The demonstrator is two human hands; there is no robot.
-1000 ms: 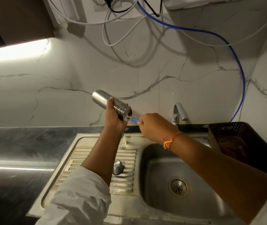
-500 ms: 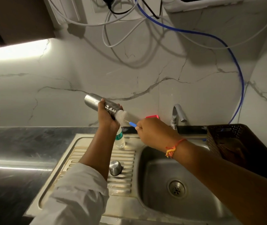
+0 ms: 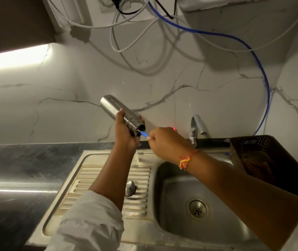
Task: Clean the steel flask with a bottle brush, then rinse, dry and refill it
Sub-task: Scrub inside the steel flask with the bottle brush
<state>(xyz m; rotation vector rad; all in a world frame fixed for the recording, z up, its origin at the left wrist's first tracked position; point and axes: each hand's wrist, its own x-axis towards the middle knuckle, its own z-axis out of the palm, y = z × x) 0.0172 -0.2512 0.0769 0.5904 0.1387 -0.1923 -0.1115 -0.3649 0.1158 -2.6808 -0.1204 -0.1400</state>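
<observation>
Flask: the steel flask [image 3: 116, 110] is at the middle of the frame, held in the air above the back edge of the sink. It is tilted, with its closed base toward the upper left and its open mouth toward the lower right.
Left hand: the left hand [image 3: 126, 132] grips the flask near its threaded neck, with fingers and thumb curled round the body.
Brush: a short blue piece of the bottle brush [image 3: 144, 134] shows between the flask mouth and the right hand. Its bristle end is hidden inside the flask.
Right hand: the right hand [image 3: 166, 142] is closed round the brush handle, just right of the flask mouth. A thread band [image 3: 185, 161] circles its wrist.
Cap: a steel cap [image 3: 130, 187] stands on the ribbed draining board [image 3: 93, 178], below the left forearm.
Plastic bottle: a clear bottle [image 3: 135, 159] stands behind the left wrist and is mostly hidden.
Sink: the basin [image 3: 173, 205] fills the lower right of the frame.
Tap: the tap [image 3: 196, 127] stands at the wall behind the basin, right of the right hand.
Basket: a dark perforated basket [image 3: 253, 147] sits at the right edge of the frame, beside the basin.
Wall: white cables and a blue hose [image 3: 264, 69] hang over the marble wall at the top of the frame.
</observation>
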